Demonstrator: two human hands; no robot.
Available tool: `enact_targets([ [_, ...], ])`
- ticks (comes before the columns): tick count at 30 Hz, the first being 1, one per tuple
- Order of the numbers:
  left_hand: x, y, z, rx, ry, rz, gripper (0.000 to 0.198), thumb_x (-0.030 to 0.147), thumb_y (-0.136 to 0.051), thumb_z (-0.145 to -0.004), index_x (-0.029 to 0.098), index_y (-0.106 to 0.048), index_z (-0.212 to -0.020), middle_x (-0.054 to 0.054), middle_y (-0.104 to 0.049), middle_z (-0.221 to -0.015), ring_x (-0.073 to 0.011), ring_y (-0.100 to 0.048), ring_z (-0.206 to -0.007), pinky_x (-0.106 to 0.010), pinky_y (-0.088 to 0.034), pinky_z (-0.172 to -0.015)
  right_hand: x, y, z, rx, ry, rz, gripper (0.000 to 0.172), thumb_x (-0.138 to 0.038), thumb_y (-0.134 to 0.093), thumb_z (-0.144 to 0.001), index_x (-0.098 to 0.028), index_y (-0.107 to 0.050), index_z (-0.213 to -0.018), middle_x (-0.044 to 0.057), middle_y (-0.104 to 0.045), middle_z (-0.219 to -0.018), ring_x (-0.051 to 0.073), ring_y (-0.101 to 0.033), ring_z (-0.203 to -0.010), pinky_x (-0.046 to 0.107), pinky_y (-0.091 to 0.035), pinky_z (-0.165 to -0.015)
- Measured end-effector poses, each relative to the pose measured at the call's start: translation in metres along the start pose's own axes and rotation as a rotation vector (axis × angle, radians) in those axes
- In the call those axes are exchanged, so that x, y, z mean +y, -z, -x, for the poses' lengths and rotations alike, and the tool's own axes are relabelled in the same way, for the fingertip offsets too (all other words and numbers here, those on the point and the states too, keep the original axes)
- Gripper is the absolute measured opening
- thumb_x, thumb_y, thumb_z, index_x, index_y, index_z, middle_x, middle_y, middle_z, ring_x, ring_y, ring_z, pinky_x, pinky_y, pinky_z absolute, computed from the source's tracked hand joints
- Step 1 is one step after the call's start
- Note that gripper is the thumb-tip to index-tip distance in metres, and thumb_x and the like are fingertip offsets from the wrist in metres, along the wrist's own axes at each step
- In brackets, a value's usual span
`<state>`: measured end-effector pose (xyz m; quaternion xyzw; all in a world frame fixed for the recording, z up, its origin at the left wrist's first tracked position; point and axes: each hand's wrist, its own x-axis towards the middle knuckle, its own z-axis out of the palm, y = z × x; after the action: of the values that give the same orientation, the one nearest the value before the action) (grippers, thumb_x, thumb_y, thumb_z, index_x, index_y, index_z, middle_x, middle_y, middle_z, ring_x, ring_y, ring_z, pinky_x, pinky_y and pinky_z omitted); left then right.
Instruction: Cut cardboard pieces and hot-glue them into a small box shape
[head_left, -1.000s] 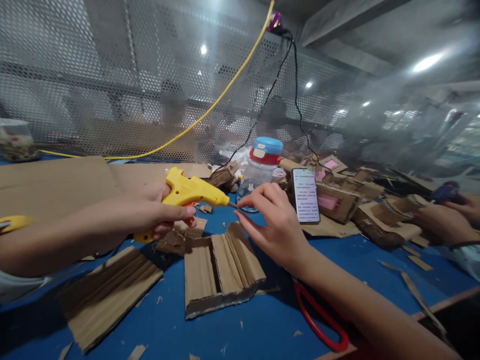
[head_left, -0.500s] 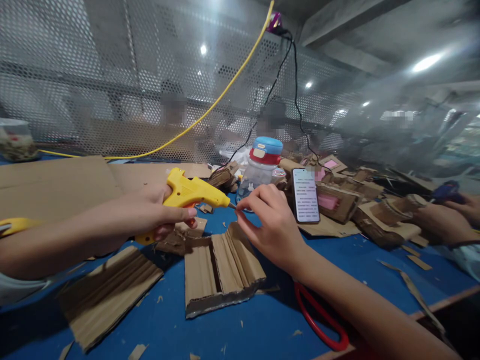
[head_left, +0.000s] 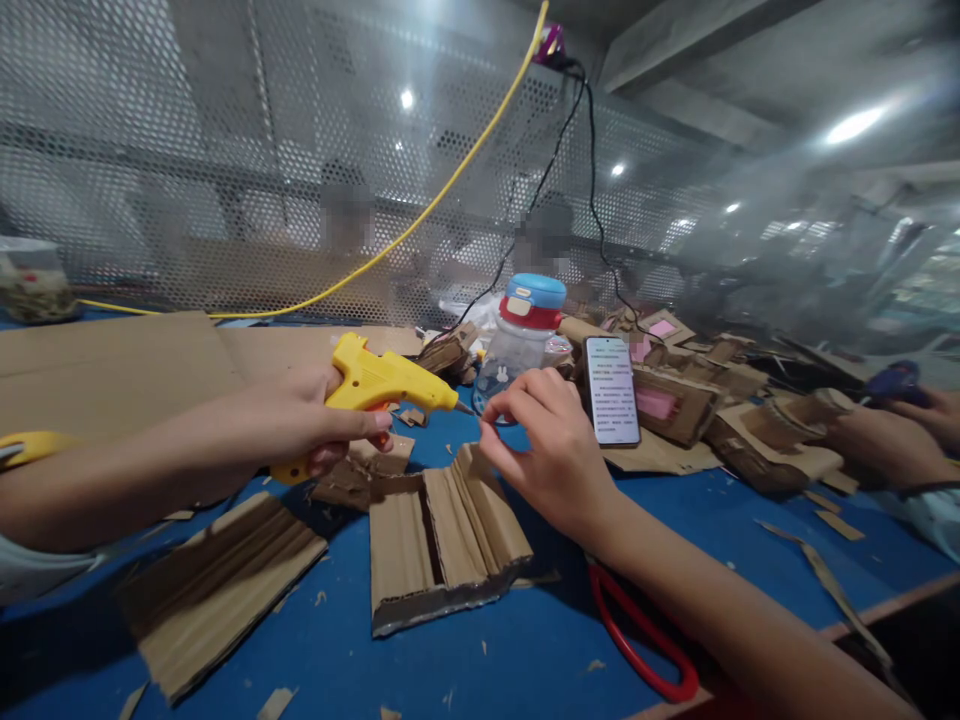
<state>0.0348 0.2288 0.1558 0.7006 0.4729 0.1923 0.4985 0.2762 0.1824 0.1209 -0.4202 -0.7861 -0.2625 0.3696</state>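
Observation:
My left hand [head_left: 307, 425] grips a yellow glue gun [head_left: 379, 385] by its handle, nozzle pointing right. My right hand [head_left: 551, 450] hovers just right of the nozzle tip, thumb and forefinger pinched together; whatever is between them is too small to make out. Below both hands a folded piece of corrugated cardboard [head_left: 442, 535] lies on the blue table [head_left: 510, 650]. A second corrugated piece [head_left: 217, 585] lies to its left.
A phone [head_left: 612, 390] leans lit against cardboard scraps, beside a clear jar with a blue lid [head_left: 521, 335]. Red-handled scissors [head_left: 637, 640] lie under my right forearm. A large flat cardboard sheet [head_left: 112, 365] covers the far left. Another person's hands [head_left: 885, 445] work at the right.
My right hand has drawn back slightly to the right from the glue gun's nozzle, fingers still pinched. The left hand and gun have barely moved.

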Motion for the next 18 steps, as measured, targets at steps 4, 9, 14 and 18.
enact_targets([
  [4,0.001,0.001,0.000,0.021,-0.015,0.034,0.047,0.060,-0.078,-0.064,0.023,-0.059,-0.086,-0.002,-0.060,-0.073,-0.0071,-0.033,-0.043,-0.023,-0.025,-0.037,0.005,0.000,0.001,-0.001,-0.025,-0.014,0.013,-0.013,-0.054,-0.087,-0.019,-0.057,-0.075,0.005,-0.053,-0.074,0.021,-0.049,-0.075,0.034,-0.036,-0.067],
  [9,0.001,0.001,0.000,-0.006,-0.035,0.046,0.045,0.059,-0.078,-0.065,0.023,-0.060,-0.085,-0.001,-0.056,-0.068,-0.0080,-0.033,-0.043,-0.024,-0.023,-0.037,0.012,-0.002,0.003,-0.024,-0.099,-0.094,0.013,-0.015,-0.054,-0.086,-0.019,-0.057,-0.075,0.005,-0.053,-0.075,0.021,-0.051,-0.076,0.035,-0.039,-0.070],
  [14,-0.002,0.001,-0.001,0.007,-0.010,0.030,0.042,0.057,-0.077,-0.068,0.023,-0.061,-0.087,-0.004,-0.064,-0.079,-0.0069,-0.033,-0.043,-0.024,-0.022,-0.037,0.023,-0.004,0.003,0.086,-0.221,-0.114,0.012,-0.015,-0.057,-0.085,-0.020,-0.060,-0.075,0.003,-0.054,-0.074,0.020,-0.053,-0.074,0.034,-0.042,-0.068],
  [18,-0.002,0.004,-0.001,0.017,-0.057,0.018,0.036,0.053,-0.074,-0.073,0.023,-0.062,-0.090,-0.002,-0.061,-0.076,-0.0065,-0.032,-0.044,-0.023,-0.024,-0.039,0.035,-0.010,0.006,0.035,-0.293,-0.044,0.010,-0.015,-0.060,-0.082,-0.019,-0.064,-0.074,0.005,-0.056,-0.075,0.023,-0.054,-0.075,0.036,-0.042,-0.069],
])
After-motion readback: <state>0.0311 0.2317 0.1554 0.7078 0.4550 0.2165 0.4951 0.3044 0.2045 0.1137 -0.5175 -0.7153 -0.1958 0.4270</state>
